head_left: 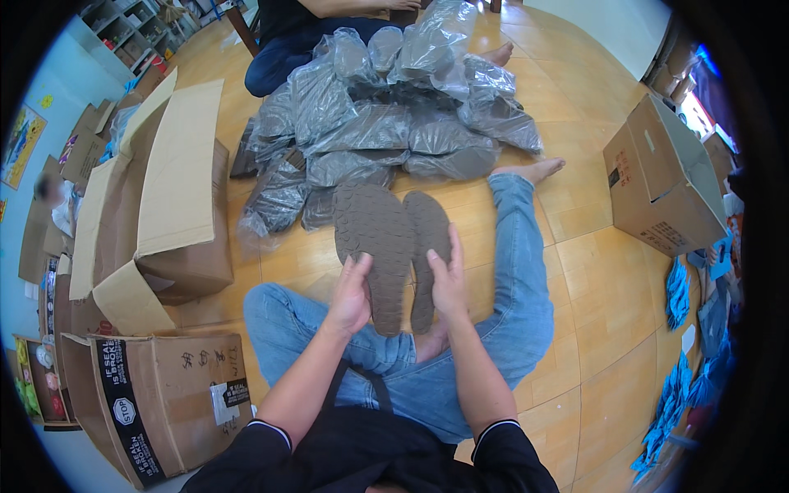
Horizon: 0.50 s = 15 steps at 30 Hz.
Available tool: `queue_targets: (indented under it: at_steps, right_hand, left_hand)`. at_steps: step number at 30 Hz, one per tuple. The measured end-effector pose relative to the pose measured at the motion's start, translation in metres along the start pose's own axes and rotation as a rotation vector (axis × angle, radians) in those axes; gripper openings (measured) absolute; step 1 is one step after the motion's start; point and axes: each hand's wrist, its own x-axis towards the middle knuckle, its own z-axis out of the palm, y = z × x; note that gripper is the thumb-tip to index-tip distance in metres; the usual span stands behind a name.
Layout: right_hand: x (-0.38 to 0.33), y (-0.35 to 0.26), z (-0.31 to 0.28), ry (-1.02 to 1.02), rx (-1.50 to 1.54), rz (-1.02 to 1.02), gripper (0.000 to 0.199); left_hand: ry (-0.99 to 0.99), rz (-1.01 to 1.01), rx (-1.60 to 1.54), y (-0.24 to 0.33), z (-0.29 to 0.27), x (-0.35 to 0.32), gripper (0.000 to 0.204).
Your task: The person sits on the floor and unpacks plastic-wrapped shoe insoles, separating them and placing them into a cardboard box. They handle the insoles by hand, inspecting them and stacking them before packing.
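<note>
Two brown shoe soles are held up side by side over my lap. My left hand [352, 297] grips the edge of the wider left sole [374, 238], its thumb on the textured face. Around the outer edge of the narrower right sole [425, 238], turned partly edge-on, my right hand [448, 275] is closed. The soles stand upright, toes away from me, nearly touching near the top. Just beyond them lies a large heap of clear plastic bags [357, 127] packed with similar dark soles.
At left stand an open tall cardboard box [182, 181] and a taped cardboard box [185, 370]. Another open carton [657, 177] is on the right, with blue cloth pieces [670, 403] near it. A seated person [283, 41] is behind the heap. My legs [526, 271] bend on the tiled floor.
</note>
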Motion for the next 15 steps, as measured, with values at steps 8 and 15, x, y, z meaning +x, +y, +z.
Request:
queue_targets:
  at_steps: [8,15]
  right_hand:
    - [0.007,-0.009,-0.011,0.119,0.044,0.053,0.07]
    - [-0.007,-0.003,0.006,-0.035,-0.35,-0.04,0.071]
  left_hand:
    - [-0.042,-0.125,-0.218,0.013,-0.005,-0.004,0.04]
    - [0.01,-0.08,0.045,0.0,-0.003,0.0,0.046]
